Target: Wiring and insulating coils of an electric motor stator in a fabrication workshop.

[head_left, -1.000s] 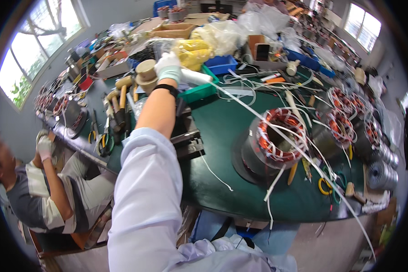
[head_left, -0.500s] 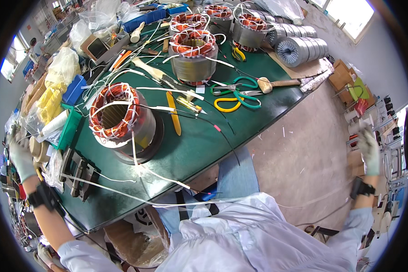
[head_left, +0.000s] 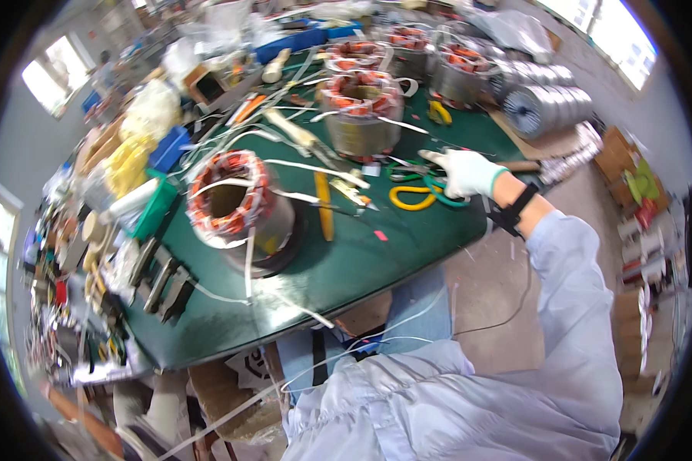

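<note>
My right hand (head_left: pixel 469 174), in a white glove, is over the right end of the green table (head_left: pixel 369 257). Its fingers point left, spread apart, with nothing visible between them. Under and beside it lie scissors with green handles (head_left: pixel 447 192) and scissors with yellow handles (head_left: pixel 411 198). A wooden mallet handle (head_left: pixel 521 165) sticks out to its right; the mallet's head is hidden behind the hand. Out of the picture is my left hand. Nearest me stands a motor stator (head_left: pixel 273 227) with orange windings and white lead sleeves. A long white cord (head_left: pixel 231 415) crosses below the table edge.
Several more stators (head_left: pixel 361 131) stand at the back, near stacked grey cores (head_left: pixel 550 107). A yellow flat stick (head_left: pixel 324 207), loose white sleeves and a green bin (head_left: pixel 155 206) lie leftward. Dark metal blocks (head_left: pixel 165 284) sit at the left edge. Someone's forearm (head_left: pixel 84 419) shows lower left.
My right hand has swung in from the far right to the scissors. My left hand has left the picture. The view has shifted, and the white cord now runs down to the lower left.
</note>
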`<action>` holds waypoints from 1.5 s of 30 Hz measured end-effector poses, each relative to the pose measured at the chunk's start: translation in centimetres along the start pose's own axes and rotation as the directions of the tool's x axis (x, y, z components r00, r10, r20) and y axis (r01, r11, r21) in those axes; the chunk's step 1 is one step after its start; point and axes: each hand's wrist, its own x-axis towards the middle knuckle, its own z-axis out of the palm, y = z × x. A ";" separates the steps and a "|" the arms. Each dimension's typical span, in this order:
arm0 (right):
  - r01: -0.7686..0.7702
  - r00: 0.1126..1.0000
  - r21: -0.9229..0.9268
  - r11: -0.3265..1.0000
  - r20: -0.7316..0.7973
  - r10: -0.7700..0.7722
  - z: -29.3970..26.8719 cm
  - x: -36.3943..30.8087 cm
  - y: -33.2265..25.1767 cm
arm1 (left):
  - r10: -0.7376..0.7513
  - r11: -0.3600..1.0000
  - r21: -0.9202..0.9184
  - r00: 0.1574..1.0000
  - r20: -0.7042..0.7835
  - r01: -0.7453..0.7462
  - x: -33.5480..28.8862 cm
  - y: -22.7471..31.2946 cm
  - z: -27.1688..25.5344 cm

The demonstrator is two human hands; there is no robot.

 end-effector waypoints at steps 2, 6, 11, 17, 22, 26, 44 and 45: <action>0.084 0.986 -0.113 0.990 -0.137 -0.099 1.4 1.2 1.9 | 0.049 0.997 0.040 0.971 0.234 -0.060 -2.5 -0.9 -6.4; 0.229 0.905 -0.149 0.962 -0.333 -0.266 1.2 0.8 0.8 | 0.236 0.463 0.862 0.966 0.105 -0.206 -9.4 -3.4 -6.7; 0.235 0.897 -0.117 0.965 -0.355 -0.262 0.1 -6.3 0.7 | 0.092 0.992 -0.105 0.962 0.257 -0.066 -6.5 -7.7 -0.5; 0.460 0.884 0.811 0.363 -0.455 -0.104 1.3 -19.6 -1.9 | -0.301 0.717 -0.476 0.842 0.448 0.510 -7.9 -10.1 1.0; -0.110 0.706 0.988 0.111 0.157 -0.690 4.1 -16.6 -15.7 | -0.347 0.579 -0.576 0.813 0.467 0.577 -9.7 -11.6 2.5; -0.185 0.312 0.983 -0.003 0.056 -0.949 7.6 -12.5 -26.0 | -0.341 0.567 -0.617 0.837 0.428 0.546 -11.0 -10.4 1.4; -0.318 0.387 0.912 -0.261 -0.126 -0.913 8.6 -10.4 -32.9 | -0.347 0.838 0.514 0.907 0.240 0.184 -9.3 -16.5 1.9; -0.431 0.382 0.859 -0.276 -0.104 -0.918 8.4 -10.3 -32.6 | -0.357 0.860 0.467 0.897 0.260 0.207 -9.2 -17.1 2.1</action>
